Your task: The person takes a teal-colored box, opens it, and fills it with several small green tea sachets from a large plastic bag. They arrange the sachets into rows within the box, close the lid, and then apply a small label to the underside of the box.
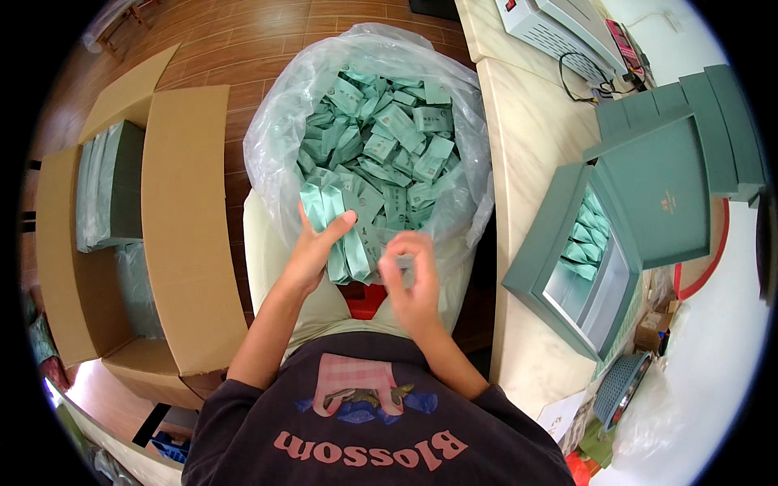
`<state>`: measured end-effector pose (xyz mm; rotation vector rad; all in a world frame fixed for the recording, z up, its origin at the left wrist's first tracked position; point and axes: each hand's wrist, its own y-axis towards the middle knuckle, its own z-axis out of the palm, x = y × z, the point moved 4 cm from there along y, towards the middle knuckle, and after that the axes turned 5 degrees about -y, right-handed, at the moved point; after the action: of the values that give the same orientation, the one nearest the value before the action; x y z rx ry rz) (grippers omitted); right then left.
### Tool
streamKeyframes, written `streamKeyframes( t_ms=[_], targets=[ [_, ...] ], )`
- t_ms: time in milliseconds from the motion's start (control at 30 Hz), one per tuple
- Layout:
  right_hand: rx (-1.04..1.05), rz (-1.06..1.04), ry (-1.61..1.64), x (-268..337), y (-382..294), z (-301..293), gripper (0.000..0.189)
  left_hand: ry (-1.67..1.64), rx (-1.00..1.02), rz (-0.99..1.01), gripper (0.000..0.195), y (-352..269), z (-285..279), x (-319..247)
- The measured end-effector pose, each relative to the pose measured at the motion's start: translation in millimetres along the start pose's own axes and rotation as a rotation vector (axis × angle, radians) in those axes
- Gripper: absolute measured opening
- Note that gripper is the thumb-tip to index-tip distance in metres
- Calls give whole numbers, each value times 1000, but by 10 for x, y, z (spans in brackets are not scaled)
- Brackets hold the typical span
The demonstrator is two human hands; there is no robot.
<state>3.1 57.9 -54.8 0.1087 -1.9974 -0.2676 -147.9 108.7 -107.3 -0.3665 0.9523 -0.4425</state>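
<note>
My left hand (313, 252) grips a small stack of green foil packets (340, 237) above the near edge of a clear plastic bag (273, 133). Just right of the stack is my right hand (413, 279), blurred, its thumb and forefinger curled towards each other; whether something thin is between them I cannot tell. Many loose green packets (395, 127) fill the bag, which stands between my legs. On the counter at the right lies an open green gift box (547, 255), its lid raised, with several green packets (586, 237) lined up in its far part.
At the left an open cardboard carton (188, 231) holds plastic-wrapped dark green boxes (124, 182). The marble-look counter (516, 152) runs along my right side, bearing a white machine (559, 42) with a black cable, stacked green boxes (723, 127) and a blue-grey basket (620, 389).
</note>
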Motion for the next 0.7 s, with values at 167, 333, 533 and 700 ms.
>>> streamKeyframes(
  t_ms=[167, 333, 533, 700],
  targets=[
    [338, 768, 684, -293, 29, 211, 62, 20, 92, 153, 88, -110, 110, -9],
    [340, 865, 750, -413, -51, 249, 65, 205, 163, 233, 84, -104, 117, 67],
    [4, 144, -297, 18, 178, 190, 63, -155, -29, 48, 75, -126, 205, 144],
    [39, -72, -208, 221, 77, 261, 68, -355, -167, 64, 79, -76, 186, 19]
  ],
)
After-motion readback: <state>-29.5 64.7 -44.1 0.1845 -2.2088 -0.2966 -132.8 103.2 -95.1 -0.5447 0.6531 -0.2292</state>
